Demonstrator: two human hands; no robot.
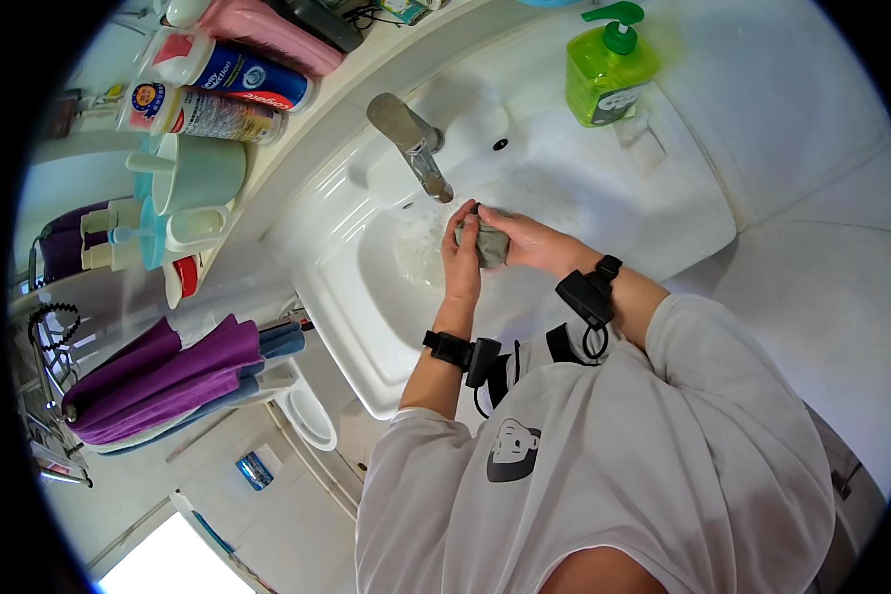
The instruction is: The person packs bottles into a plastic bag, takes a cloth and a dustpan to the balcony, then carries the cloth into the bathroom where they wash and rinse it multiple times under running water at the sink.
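Observation:
Between my two hands is a grey-green, wet-looking wad of cloth (491, 243). My left hand (462, 252) grips it from the left, fingers pointing up the picture, and my right hand (529, 237) closes on its right side. Both are over the basin of a white washbasin (341, 327), just below the spout of a metal tap (419, 152). Frothy water (423, 256) lies in the basin beside my left hand. Dark devices are strapped on both wrists.
A green pump soap bottle (610, 74) stands on the basin's back right ledge. The shelf (297, 122) at upper left holds Colgate tubes (252, 78), a pale mug (200, 174) and bottles. Purple towels (171, 379) hang at left, near a white toilet (308, 408).

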